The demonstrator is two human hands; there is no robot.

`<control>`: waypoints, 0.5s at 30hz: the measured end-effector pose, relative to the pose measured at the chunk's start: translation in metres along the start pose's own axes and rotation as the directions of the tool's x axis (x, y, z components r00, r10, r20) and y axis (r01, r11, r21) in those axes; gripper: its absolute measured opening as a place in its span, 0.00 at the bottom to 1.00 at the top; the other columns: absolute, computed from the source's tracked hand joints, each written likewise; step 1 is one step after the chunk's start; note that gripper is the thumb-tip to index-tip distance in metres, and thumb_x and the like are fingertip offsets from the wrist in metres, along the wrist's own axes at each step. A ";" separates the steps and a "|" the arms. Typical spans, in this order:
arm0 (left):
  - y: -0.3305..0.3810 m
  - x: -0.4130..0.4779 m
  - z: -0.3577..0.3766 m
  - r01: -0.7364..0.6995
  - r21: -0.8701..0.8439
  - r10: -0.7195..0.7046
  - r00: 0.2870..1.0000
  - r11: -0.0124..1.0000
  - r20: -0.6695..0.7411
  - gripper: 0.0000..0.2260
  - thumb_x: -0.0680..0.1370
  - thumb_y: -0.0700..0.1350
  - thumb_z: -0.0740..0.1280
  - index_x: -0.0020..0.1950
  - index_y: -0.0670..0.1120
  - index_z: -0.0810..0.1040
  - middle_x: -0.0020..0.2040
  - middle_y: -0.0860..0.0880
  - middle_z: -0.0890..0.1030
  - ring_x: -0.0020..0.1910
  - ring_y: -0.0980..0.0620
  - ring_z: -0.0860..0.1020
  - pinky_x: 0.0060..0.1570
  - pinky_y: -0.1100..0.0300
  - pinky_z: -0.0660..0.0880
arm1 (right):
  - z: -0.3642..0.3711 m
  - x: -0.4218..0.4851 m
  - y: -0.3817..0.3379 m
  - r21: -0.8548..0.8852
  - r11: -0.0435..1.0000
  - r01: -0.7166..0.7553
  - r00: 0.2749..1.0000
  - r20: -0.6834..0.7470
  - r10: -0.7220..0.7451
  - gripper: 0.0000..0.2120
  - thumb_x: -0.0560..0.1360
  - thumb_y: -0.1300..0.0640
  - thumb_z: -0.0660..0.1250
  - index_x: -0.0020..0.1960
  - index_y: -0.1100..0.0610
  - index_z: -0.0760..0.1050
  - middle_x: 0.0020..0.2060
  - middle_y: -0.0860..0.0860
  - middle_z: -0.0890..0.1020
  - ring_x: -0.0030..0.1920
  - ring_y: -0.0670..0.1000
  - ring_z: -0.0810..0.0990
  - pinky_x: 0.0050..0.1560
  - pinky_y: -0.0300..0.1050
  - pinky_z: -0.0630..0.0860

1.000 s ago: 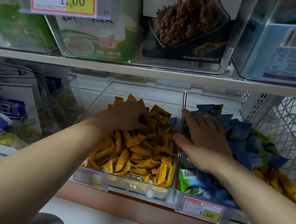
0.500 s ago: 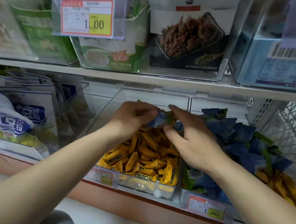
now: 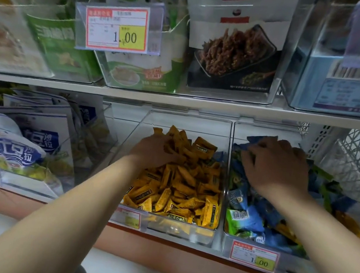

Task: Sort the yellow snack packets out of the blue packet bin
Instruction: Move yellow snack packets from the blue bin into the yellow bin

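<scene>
Two hands, each in a clear shelf bin

The left hand (image 3: pixel 157 154) lies on the yellow packets (image 3: pixel 179 197) heaped in the middle bin (image 3: pixel 183 231), fingers buried; grip unclear. The right hand (image 3: pixel 278 172) curls its fingers into the blue packets (image 3: pixel 253 217) of the blue packet bin (image 3: pixel 295 265); I cannot tell if they pinch anything. Stray yellow packets (image 3: pixel 351 232) lie at this bin's right.

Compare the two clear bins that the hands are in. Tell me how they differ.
The yellow bin holds almost only yellow packets; the blue bin mixes blue and green packets with stray yellow ones. The left hand rests on the yellow bin's pile, the right hand on the blue bin's. Both are clear, side by side, price-tagged.
</scene>
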State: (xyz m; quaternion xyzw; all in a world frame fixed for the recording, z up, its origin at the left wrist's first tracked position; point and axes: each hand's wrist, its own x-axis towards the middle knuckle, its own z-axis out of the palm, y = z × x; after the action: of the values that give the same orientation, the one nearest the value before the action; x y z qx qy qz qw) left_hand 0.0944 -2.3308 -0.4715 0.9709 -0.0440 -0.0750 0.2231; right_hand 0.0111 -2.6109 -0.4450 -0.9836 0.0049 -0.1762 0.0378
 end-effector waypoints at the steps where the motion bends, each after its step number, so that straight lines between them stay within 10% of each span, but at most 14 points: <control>1: -0.001 0.001 0.002 -0.031 0.012 0.031 1.000 0.999 0.000 0.34 0.68 0.70 0.70 0.71 0.60 0.71 0.68 0.49 0.75 0.66 0.45 0.73 0.59 0.51 0.72 | -0.001 0.001 -0.005 0.054 0.999 -0.005 1.000 -0.014 0.005 0.23 0.81 0.43 0.51 0.59 0.50 0.81 0.62 0.50 0.77 0.64 0.56 0.70 0.63 0.53 0.64; 4: -0.002 -0.007 0.007 -0.155 0.038 0.153 0.987 0.987 0.037 0.24 0.72 0.68 0.67 0.66 0.63 0.75 0.64 0.54 0.78 0.64 0.49 0.75 0.55 0.55 0.70 | -0.001 0.001 -0.020 0.203 0.975 0.091 0.996 -0.039 -0.085 0.24 0.79 0.41 0.53 0.67 0.51 0.76 0.70 0.50 0.72 0.71 0.55 0.66 0.69 0.53 0.61; 9: -0.001 -0.049 -0.003 -0.318 0.161 0.294 0.943 0.934 0.154 0.32 0.70 0.75 0.51 0.71 0.65 0.71 0.75 0.57 0.68 0.75 0.53 0.62 0.71 0.54 0.56 | 0.014 0.002 -0.026 0.326 0.939 0.110 0.920 0.325 -0.220 0.32 0.78 0.40 0.57 0.79 0.45 0.54 0.80 0.43 0.48 0.79 0.52 0.47 0.76 0.51 0.51; 15: -0.012 -0.092 -0.011 -0.413 0.280 0.358 0.906 0.867 0.227 0.28 0.77 0.71 0.53 0.75 0.65 0.64 0.78 0.58 0.63 0.78 0.57 0.56 0.76 0.57 0.54 | 0.020 0.003 -0.025 0.336 0.935 0.114 0.924 0.309 -0.224 0.30 0.79 0.42 0.56 0.79 0.47 0.55 0.80 0.43 0.46 0.79 0.54 0.48 0.77 0.53 0.51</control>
State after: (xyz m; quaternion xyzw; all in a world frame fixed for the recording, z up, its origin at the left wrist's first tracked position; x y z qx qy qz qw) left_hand 0.0062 -2.3043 -0.4554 0.9557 -0.2676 -0.1019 0.0681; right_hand 0.0204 -2.5843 -0.4610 -0.9774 -0.1155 -0.0035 0.1772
